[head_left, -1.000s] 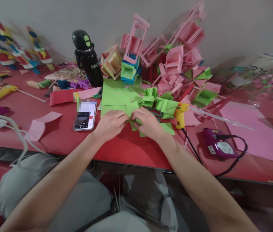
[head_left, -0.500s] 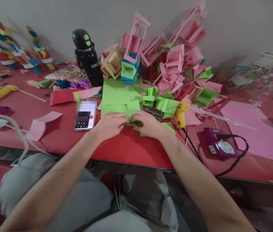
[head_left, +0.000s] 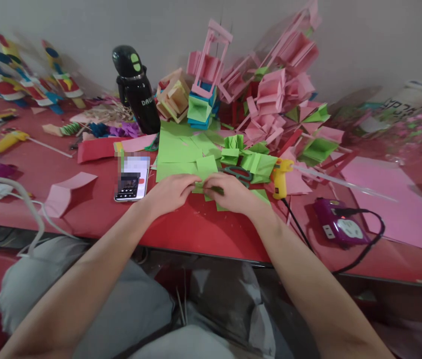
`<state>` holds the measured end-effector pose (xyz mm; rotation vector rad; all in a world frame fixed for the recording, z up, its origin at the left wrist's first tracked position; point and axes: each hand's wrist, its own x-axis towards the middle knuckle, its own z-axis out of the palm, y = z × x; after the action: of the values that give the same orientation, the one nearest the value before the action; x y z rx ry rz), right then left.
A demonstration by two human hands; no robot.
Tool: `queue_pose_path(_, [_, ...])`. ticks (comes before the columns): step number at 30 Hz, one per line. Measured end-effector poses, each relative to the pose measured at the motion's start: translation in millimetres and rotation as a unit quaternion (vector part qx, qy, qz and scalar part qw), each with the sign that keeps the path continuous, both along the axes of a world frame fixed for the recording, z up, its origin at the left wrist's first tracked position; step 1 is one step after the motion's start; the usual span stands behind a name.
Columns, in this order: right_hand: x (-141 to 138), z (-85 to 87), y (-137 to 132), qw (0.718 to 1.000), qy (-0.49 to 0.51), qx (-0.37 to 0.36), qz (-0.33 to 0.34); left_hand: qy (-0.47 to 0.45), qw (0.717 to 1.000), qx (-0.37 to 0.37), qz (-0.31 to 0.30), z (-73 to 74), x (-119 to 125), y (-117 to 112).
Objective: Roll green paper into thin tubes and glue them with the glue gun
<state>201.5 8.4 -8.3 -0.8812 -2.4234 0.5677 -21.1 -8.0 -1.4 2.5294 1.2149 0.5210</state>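
Both hands meet over the near edge of the green paper sheets. My left hand pinches a small piece of green paper from the left, fingers closed. From the right, my right hand grips the same piece between thumb and curled fingers. Much of the piece is hidden by the fingers. Just beyond the right hand lie dark-handled scissors, partly covered, and several folded green paper pieces.
A phone and black bottle stand left of the paper. To the right are a yellow glue gun, a purple power socket with its cable, and a pink sheet. Pink paper structures pile up behind.
My fingers have shifted slightly along the small green paper; the left fingers are straighter and a bit more of the paper shows between the hands. The other objects stay in place.
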Motion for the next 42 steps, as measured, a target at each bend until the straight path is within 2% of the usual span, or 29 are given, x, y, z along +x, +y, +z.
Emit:
queue_pose_path(6, [-2,-0.2,-1,0.999,0.001,0.001,-0.032,-0.012,1.000,0.012,-0.009,-1.5,3,1])
queue_pose_path(11, [2,-3.0,1,1.000,0.010,-0.018,-0.015,-0.001,1.000,0.021,-0.002,1.2,6,-4])
queue_pose_path(17, [4,-4.7,2,1.000,0.007,0.002,-0.003,0.036,0.999,0.017,-0.009,3.2,7,-6])
queue_pose_path(22, [2,-0.3,-1,1.000,0.009,0.003,-0.008,0.015,1.000,-0.004,-0.014,1.3,3,0])
queue_pose_path(27, [-3,1.3,-3,0.998,0.020,-0.014,-0.050,-0.028,0.999,-0.010,0.037,-2.0,6,0])
queue_pose_path(33, [-6,1.3,-3,0.997,0.013,-0.034,-0.072,-0.100,0.986,-0.057,0.117,-9.4,13,1])
queue_pose_path(42, [-7,0.1,-1,0.994,0.012,-0.036,-0.098,-0.099,0.987,-0.039,0.122,-6.3,14,-1])
